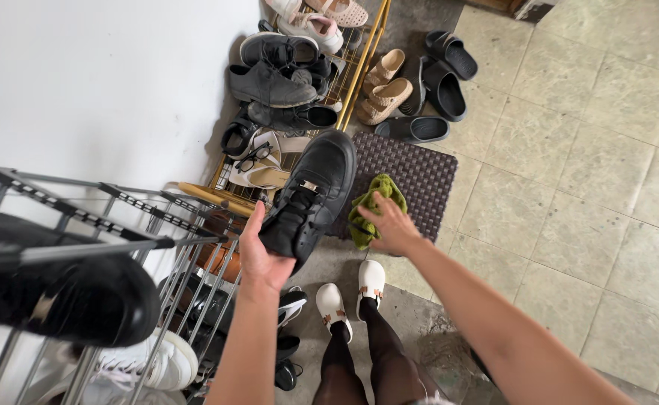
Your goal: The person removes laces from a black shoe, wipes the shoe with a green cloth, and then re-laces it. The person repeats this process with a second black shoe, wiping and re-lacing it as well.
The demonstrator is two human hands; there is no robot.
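Observation:
My left hand point(260, 257) grips the heel end of a black lace-up shoe point(311, 196) and holds it out, toe pointing away from me. My right hand point(393, 229) clutches a crumpled green cloth point(371, 208) just to the right of the shoe, beside its side. Both are held over a dark woven doormat point(419, 174). My feet in white clogs point(352, 296) stand below on the floor.
A yellow wire shoe rack point(365, 56) ahead carries dark sneakers and pale sandals, with black slippers point(442, 75) on the floor beside it. A grey metal rack point(119, 225) at left bears a black shoe point(67, 296). Pale tiles point(577, 187) spread to the right.

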